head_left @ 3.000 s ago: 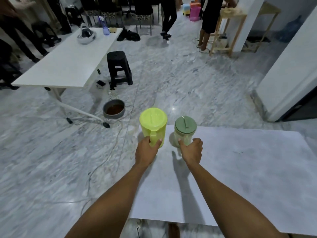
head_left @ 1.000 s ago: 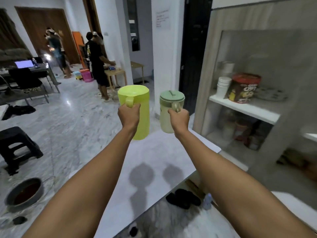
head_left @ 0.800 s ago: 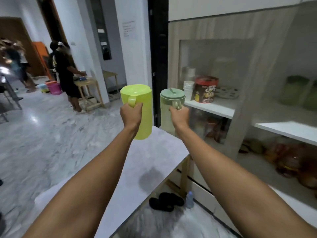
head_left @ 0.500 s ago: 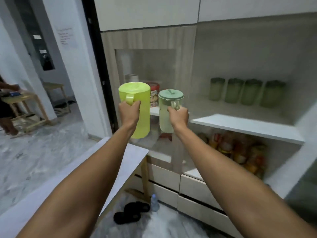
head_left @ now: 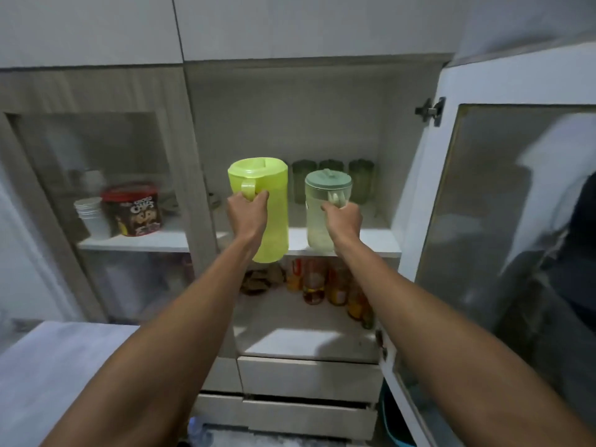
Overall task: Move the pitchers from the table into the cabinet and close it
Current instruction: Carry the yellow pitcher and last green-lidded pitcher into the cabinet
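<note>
My left hand (head_left: pixel 246 214) grips the handle of a bright yellow-green pitcher (head_left: pixel 269 195). My right hand (head_left: pixel 343 221) grips the handle of a pale pitcher with a dull green lid (head_left: pixel 322 201). Both pitchers hang upright in the air just in front of the upper shelf (head_left: pixel 377 241) of the open cabinet (head_left: pixel 290 101). The cabinet's glass door (head_left: pixel 503 221) stands swung open on the right.
Several green tumblers (head_left: pixel 361 179) stand at the back of the upper shelf. Bottles and jars (head_left: pixel 322 285) fill the lower shelf. Behind the left glass pane sit a cereal tub (head_left: pixel 135 209) and stacked white cups (head_left: pixel 93 214). The white table (head_left: pixel 58 366) lies at lower left; drawers (head_left: pixel 306 375) below.
I lifted both pitchers off the table, turned right and came up to the open cabinet. The pitchers now hang directly in front of its upper shelf.
</note>
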